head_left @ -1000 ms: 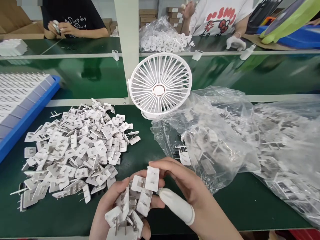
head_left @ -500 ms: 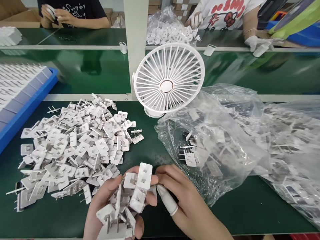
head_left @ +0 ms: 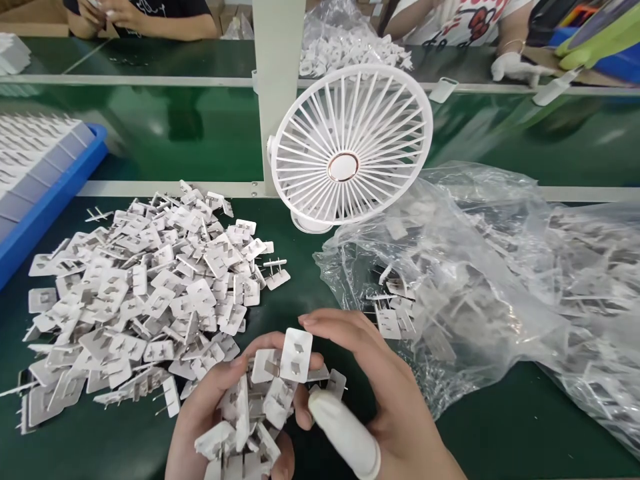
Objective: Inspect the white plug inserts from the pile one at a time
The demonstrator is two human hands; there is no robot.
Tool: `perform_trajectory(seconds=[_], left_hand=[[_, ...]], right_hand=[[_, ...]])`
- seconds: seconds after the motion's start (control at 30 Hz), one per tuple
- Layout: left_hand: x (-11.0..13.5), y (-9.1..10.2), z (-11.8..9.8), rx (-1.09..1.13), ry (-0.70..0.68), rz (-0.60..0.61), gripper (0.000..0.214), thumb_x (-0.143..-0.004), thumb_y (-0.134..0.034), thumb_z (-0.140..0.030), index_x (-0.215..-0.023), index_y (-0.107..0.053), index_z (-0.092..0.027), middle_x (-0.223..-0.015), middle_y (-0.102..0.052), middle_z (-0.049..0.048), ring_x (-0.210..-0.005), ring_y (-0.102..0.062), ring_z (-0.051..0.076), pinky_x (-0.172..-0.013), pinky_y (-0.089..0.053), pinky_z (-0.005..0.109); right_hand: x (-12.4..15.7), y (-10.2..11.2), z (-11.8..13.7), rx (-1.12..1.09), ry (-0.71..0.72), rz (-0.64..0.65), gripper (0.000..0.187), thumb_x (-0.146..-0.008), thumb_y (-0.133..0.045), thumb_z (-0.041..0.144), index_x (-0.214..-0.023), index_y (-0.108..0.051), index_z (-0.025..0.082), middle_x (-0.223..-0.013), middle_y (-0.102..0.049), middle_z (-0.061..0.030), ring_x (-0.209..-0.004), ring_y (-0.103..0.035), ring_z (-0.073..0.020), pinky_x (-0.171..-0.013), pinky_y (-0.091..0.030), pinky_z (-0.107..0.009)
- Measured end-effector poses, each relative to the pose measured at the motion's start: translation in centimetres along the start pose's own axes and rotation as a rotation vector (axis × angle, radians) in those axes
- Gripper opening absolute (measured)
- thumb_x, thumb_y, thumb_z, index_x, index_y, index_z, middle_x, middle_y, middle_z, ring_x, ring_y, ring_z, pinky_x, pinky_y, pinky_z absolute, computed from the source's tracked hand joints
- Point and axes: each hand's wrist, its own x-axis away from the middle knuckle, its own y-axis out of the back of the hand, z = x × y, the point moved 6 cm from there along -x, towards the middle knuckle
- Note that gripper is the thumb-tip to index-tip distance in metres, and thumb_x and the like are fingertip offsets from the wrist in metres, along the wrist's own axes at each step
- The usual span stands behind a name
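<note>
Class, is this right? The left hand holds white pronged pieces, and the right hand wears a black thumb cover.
One mistake: the head view shows the right hand wearing a white thumb cover, not black. The left hand does hold white pronged pieces.

Right fingers [head_left: 357, 331] now farther from the sheathed thumb [head_left: 345, 433], with white pieces [head_left: 337, 384] newly in view between them.

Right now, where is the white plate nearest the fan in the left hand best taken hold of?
Probably by the upper right edge of the plate, coming from the right, where the right hand curves beside it. Its upper corners stand clear of the other pieces; lower down, those pieces and a left fingertip crowd it.
</note>
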Motion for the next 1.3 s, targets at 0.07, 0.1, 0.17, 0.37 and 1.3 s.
perform_trajectory(seconds=[0.07, 0.1, 0.17, 0.37, 1.3], left_hand=[[-0.1, 0.0, 0.0, -0.054, -0.005, 0.028, 0.031, -0.085, -0.045, -0.033, -0.1, -0.064, -0.012, -0.084, -0.068, 0.0095, -0.064, -0.062, 0.015, -0.049, -0.051, 0.019], [-0.1, 0.0, 0.1, -0.088, -0.006, 0.029, 0.034, -0.086, -0.044, -0.035, -0.1, -0.064, -0.012, -0.079, -0.067, 0.0096, -0.058, -0.06, 0.014, -0.047, -0.05, 0.018], [-0.1, 0.1, 0.0, -0.127, -0.01, 0.005, 0.035, -0.086, -0.042, -0.037, -0.101, -0.063, -0.013, -0.075, -0.067, 0.0082, -0.047, -0.055, 0.01, -0.046, -0.048, 0.017], [-0.5, 0.1, -0.5, -0.218, -0.085, -0.053, 0.034, -0.084, -0.047, -0.035, -0.102, -0.064, -0.012, -0.073, -0.068, 0.0097, -0.052, -0.056, 0.013, -0.045, -0.049, 0.019], [-0.5, 0.2, -0.7, -0.084, -0.051, -0.092, 0.025, -0.082, -0.052, -0.029, -0.094, -0.068, -0.015, -0.072, -0.069, 0.0061, -0.064, -0.062, 0.016, -0.044, -0.052, 0.019]], right_hand=[[-0.5, 0.2, 0.0, -0.059, -0.054, -0.025, 0.021, -0.088, -0.046, 0.025, -0.108, -0.05, 0.029, -0.105, -0.055, -0.0017, -0.098, -0.054, -0.0153, -0.078, -0.045, -0.023], [-0.7, 0.2, -0.2, -0.081, -0.092, -0.033, 0.018, -0.087, -0.046, 0.024, -0.105, -0.052, 0.028, -0.101, -0.056, -0.0013, -0.093, -0.056, -0.0141, -0.075, -0.046, -0.022], [-1.1, 0.3, -0.6, -0.088, -0.148, -0.04, 0.014, -0.084, -0.052, 0.023, -0.098, -0.054, 0.027, -0.094, -0.058, -0.0005, -0.086, -0.058, -0.0135, -0.069, -0.047, -0.022], [-1.7, 0.1, -0.8, 0.024, -0.172, -0.036, 0.011, -0.079, -0.054, 0.014, -0.085, -0.053, 0.023, -0.08, -0.056, -0.0004, -0.07, -0.059, -0.0144, -0.059, -0.047, -0.024], [0.0, -0.4, 0.9, 0.427, 0.358, 0.005, 0.05, -0.085, -0.048, 0.005, -0.132, -0.032, 0.017, -0.123, -0.053, -0.0035, -0.118, -0.038, -0.0168, -0.101, -0.035, -0.031]])
